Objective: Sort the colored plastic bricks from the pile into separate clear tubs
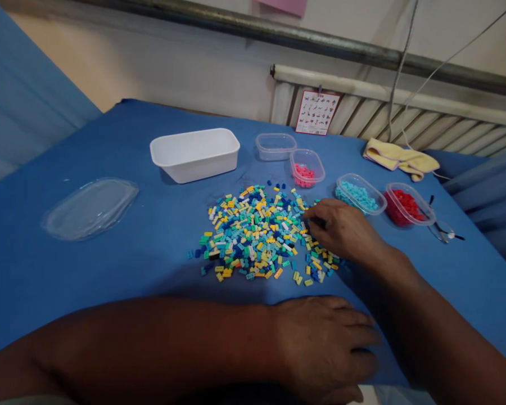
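Observation:
A wide pile of small toy building bricks [253, 230] in yellow, green, white and several blues lies loose on the blue-covered table [152, 264]. My right hand [343, 228] is at the pile's right side, thumb and forefinger curled in a pinch among the bricks. Whatever is between those fingertips is too small to make out. Nearer to me, my left hand [326, 343] rests palm down at the table's front edge, fingers stretched out, with no brick visible in it.
Clear tubs hold pink bricks [304, 175], turquoise bricks [357, 196] and red bricks [405, 205]. Behind are a clear tub [275, 149] and a white box [196, 160]. Clear lids [93, 208] lie left; glasses [444, 232] and a yellow cloth [398, 157] lie right. A radiator [383, 112] stands behind.

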Motion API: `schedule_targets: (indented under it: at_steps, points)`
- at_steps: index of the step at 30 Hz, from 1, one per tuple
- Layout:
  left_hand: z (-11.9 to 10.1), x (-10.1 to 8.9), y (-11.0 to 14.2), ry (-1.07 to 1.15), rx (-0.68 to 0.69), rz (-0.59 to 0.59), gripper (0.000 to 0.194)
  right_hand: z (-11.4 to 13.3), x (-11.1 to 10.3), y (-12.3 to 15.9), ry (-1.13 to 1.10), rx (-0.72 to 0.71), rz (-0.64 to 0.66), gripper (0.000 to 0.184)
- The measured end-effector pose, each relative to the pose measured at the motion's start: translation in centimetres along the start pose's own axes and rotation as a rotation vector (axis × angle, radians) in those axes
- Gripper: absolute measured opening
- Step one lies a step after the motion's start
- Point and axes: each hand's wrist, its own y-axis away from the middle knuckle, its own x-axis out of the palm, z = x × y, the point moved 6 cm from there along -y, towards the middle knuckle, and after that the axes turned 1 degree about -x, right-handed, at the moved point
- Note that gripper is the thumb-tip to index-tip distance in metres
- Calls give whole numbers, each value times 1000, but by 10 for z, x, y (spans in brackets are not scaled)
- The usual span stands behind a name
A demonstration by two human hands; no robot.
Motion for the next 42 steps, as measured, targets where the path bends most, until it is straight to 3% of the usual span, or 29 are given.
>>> schedule_targets:
  at_steps: [6,10,18,30,37,40,42]
  points:
    - [0,1,-1,3,-2,22,40,3,-2,-3,-24,-74,-196,20]
    - [0,1,-1,-11,2,13,40,7,7,-9,-46,-144,-126,21]
    - [-1,2,-1,3,-4,8,42,8,9,-8,105,-87,33,26]
    - [0,2,-2,9,-7,34,42,14,9,-10,211,-27,46,25]
    - [1,-1,-1,10,-17,63,41,6,-7,-7,139,3,-126,22]
    - [0,-2,-1,13,-6,44,42,-12,-28,-1,38,64,-286,19]
    - [0,-1,0,12,-4,34,41,-28,-39,5,-142,171,-387,17]
